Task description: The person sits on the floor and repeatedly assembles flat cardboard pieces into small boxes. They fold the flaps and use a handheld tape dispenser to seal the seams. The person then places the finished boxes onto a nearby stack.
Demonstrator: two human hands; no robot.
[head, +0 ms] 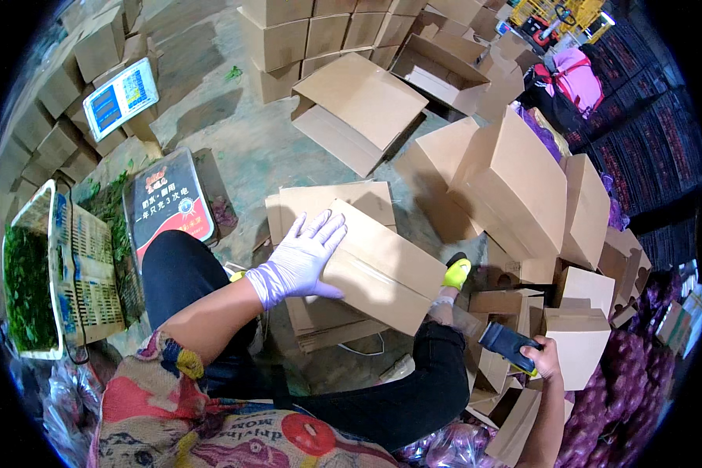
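In a thin pale purple glove, my left hand (301,257) rests with fingers spread on the left end of a closed cardboard carton (401,248). A shiny strip of clear tape (380,275) runs along the carton's seam. Flattened cardboard pieces (333,327) lie stacked beneath it, between my legs. Off to the right, my right hand (544,355), which looks bare, grips a dark hand-held tape dispenser (508,346). The dispenser is apart from the carton, above small open cartons (494,374).
Large open cartons (360,93) lie ahead, with others (515,187) at right. A platform scale (167,193) and a white plastic basket of greens (93,263) stand left. Stacked cartons (278,44) rise behind. Purple net sacks of onions (623,380) lie lower right.
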